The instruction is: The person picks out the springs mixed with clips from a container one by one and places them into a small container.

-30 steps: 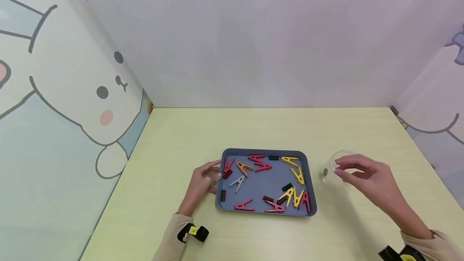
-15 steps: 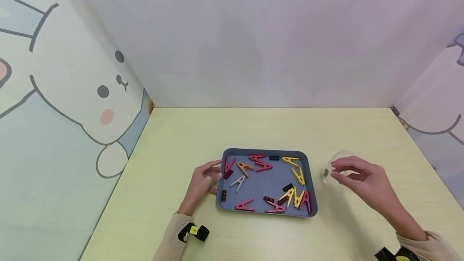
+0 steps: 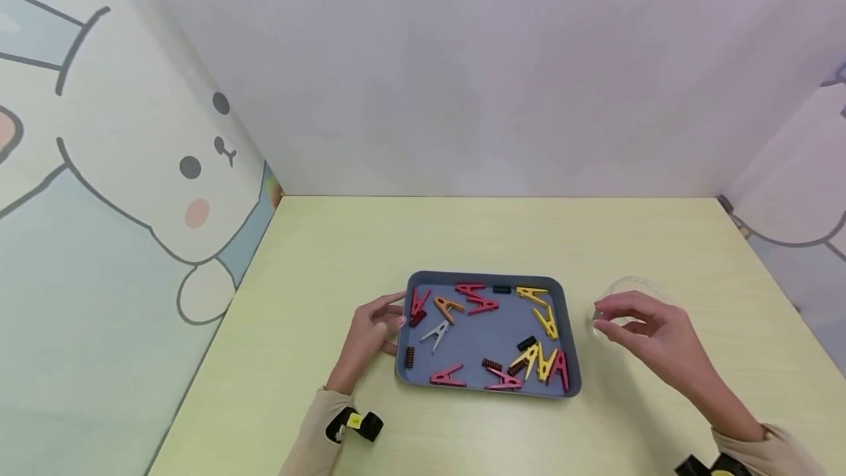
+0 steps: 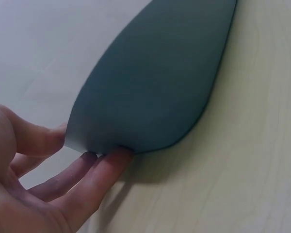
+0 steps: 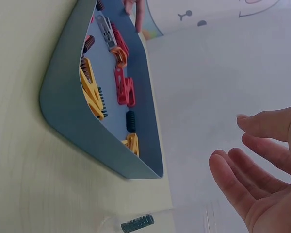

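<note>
My left hand holds the left edge of a blue-grey tray, thumb at the rim and fingers against its outer side, as the left wrist view shows. Inside lie small A-shaped clips: several red ones, yellow clips, an orange clip and a grey clip. Dark ribbed coils like springs are scattered among them. My right hand hovers by a clear cup with one dark green coil in it. In the right wrist view its thumb and fingers are apart, with nothing between them.
Everything stands on a pale wood-grain table. A plain light wall rises behind the table, and a cartoon-printed panel stands along the left side. Each wrist wears a black strap-on camera.
My right hand has moved left toward the tray, and in the head view its fingertips now overlap the coil in the cup. My left hand stays at the tray's edge.
</note>
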Tool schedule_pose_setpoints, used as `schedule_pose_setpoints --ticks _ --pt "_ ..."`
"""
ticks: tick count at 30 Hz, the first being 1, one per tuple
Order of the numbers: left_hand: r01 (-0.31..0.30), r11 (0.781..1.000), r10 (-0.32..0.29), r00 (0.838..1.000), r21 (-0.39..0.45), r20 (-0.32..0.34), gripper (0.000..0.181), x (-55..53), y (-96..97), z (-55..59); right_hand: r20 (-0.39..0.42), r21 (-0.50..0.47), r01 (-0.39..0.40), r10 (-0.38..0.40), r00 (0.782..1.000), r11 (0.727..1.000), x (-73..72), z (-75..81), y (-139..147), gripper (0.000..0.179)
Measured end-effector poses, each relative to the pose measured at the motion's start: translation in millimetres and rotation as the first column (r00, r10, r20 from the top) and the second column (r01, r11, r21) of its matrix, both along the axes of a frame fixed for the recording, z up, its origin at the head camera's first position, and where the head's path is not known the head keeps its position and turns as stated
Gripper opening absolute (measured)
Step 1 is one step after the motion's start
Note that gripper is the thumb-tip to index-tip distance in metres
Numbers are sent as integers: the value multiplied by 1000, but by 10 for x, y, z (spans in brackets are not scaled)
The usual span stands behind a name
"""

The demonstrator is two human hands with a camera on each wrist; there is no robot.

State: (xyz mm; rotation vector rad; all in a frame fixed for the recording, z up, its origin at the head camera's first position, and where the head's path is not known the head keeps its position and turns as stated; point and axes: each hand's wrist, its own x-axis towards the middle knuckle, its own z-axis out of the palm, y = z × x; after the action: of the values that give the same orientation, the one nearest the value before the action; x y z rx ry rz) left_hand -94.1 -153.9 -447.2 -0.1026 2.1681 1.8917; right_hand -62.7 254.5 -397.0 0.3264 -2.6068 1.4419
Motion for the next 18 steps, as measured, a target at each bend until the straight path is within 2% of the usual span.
schedule_pose_setpoints --ticks 5,13,18 --pt "0 1000 0 1000 -3 6 45 -4 7 -10 -2 21 0 0 1000 1000 4 -5 -37 22" --pt "-18 1000 18 1000 10 10 46 -75 -36 -269 -34 -13 -60 59 998 998 -2 -49 -83 26" --pt "-24 1000 24 1000 5 -4 44 -88 -44 -312 -27 -5 -59 58 998 998 -13 -94 -118 27"
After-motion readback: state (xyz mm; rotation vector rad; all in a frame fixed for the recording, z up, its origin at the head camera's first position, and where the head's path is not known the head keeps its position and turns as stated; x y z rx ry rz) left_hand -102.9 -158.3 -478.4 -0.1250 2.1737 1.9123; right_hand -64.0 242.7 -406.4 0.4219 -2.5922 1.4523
